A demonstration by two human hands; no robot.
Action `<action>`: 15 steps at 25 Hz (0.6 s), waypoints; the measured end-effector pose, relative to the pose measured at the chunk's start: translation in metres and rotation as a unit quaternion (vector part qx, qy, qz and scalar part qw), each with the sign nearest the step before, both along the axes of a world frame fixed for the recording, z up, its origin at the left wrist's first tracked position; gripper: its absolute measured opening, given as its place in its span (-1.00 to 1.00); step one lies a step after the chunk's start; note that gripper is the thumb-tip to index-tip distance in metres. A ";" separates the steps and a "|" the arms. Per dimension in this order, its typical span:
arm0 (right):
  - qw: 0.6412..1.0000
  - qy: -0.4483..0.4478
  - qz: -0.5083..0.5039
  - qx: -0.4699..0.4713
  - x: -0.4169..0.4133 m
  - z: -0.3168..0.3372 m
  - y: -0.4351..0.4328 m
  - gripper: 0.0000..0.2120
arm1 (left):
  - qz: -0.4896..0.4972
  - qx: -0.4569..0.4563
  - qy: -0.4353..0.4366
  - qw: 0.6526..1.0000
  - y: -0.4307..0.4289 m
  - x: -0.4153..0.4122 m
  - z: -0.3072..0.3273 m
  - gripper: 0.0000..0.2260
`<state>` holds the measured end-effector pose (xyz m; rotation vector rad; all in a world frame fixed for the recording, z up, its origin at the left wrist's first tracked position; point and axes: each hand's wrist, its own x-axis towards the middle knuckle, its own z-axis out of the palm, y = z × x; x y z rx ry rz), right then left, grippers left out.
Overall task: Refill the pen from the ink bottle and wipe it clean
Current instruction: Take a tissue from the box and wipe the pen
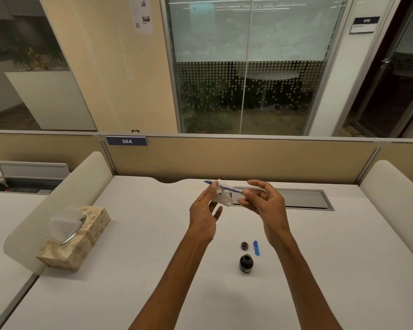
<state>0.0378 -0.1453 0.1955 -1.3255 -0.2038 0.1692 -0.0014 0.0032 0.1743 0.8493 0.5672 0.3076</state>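
Pen [227, 187] is gripped by the right hand [265, 203] and wiped with tissue [222, 198] held by the left hand [204, 210]. Ink bottle [246, 264], at 6 o'clock, is left uncapped.

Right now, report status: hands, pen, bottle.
Left hand wiping with tissue; right hand holds pen. Ink bottle open on desk, lid beside. Nothing in the way.

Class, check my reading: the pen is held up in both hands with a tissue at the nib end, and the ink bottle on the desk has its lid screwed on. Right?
Not quite. In the head view the ink bottle stands open; its lid lies on the desk beside it. The pen and tissue are as you said.
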 end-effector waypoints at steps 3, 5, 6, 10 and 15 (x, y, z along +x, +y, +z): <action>0.994 -0.013 -0.085 -0.071 0.001 0.000 0.007 -0.72 | -0.005 0.011 0.008 1.000 -0.002 0.004 0.000 -0.72; 0.987 -0.016 -0.113 -0.111 0.002 -0.001 0.010 -0.66 | -0.005 0.008 0.018 1.000 -0.004 0.005 0.000 -0.74; 0.987 -0.017 -0.107 -0.121 0.002 -0.001 0.009 -0.66 | -0.002 0.000 0.020 1.000 -0.003 0.005 -0.001 -0.73; 1.000 -0.009 0.008 -0.023 0.004 -0.002 -0.005 -0.83 | 0.005 -0.035 0.014 0.999 -0.002 0.005 -0.003 -0.64; 0.999 -0.022 -0.033 -0.020 0.005 -0.006 -0.003 -0.86 | -0.023 -0.046 0.006 0.999 -0.003 0.007 -0.004 -0.61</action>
